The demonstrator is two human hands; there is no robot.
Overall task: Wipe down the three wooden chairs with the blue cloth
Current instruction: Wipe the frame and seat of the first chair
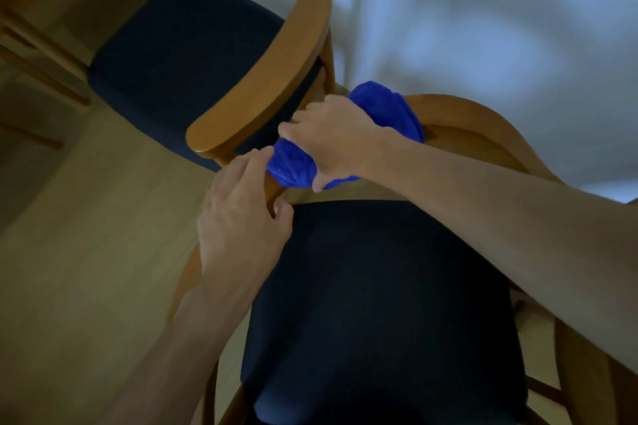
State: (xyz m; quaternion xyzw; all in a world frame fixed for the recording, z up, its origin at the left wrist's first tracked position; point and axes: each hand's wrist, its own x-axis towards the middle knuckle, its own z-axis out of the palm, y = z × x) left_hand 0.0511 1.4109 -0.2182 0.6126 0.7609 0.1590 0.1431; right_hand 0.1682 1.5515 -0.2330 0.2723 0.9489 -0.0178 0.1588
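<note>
Right hand (336, 138) grips the blue cloth (386, 107) on the near chair (459, 134) backrest; left hand (241, 221) clasps its frame.

The right hand (333, 138) gripped the blue cloth (386, 114) against the near chair (483, 134) at its curved back rail; the left hand (241, 217) held that chair's frame beside the dark seat (379, 304); a second chair (297, 55) stood just beyond.

Bright blue cloth (386, 114); honey-brown wooden chairs (276, 55) with plain navy seat cushions (379, 304); pale wood-tone floor (86, 235); white wall (483, 28).
</note>
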